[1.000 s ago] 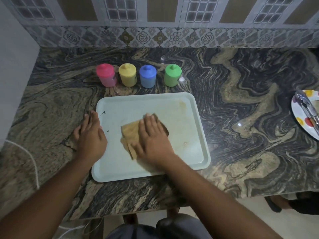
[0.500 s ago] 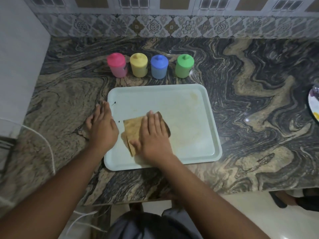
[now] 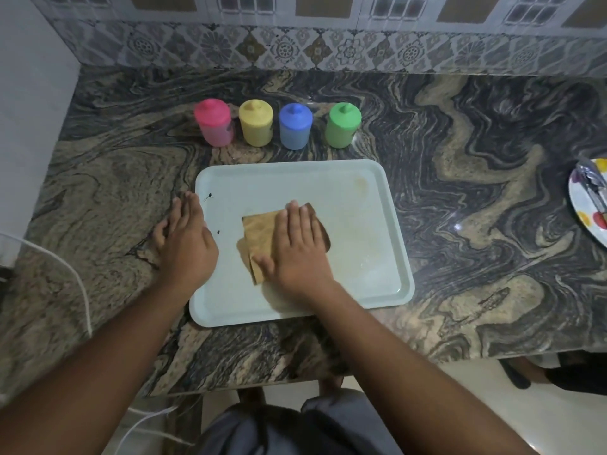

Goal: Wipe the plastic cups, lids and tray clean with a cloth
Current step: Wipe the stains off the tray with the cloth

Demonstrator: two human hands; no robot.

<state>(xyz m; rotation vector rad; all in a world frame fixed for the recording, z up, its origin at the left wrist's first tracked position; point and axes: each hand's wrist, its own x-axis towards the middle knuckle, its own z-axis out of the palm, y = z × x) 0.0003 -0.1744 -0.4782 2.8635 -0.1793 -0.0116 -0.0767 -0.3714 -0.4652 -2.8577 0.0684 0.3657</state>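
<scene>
A pale green tray (image 3: 361, 198) lies flat on the marbled counter. My right hand (image 3: 300, 251) presses flat on a folded brown cloth (image 3: 258, 234) in the middle of the tray. My left hand (image 3: 185, 244) rests flat, fingers together, over the tray's left rim and holds nothing. Behind the tray stand several lidded plastic cups in a row: pink (image 3: 214, 126), yellow (image 3: 256, 122), blue (image 3: 295, 125), green (image 3: 343, 124). Brownish smears mark the tray's right half, and small dark specks (image 3: 208, 197) sit near its left edge.
A patterned plate (image 3: 583, 205) with metal tongs lies at the counter's right edge. A white cable (image 3: 75, 274) runs along the left side. A tiled wall (image 3: 295, 49) closes the back. The counter's front edge is just below the tray.
My right hand has slid the cloth slightly to the right on the tray. My left hand stays on the tray's left rim. The view has shifted.
</scene>
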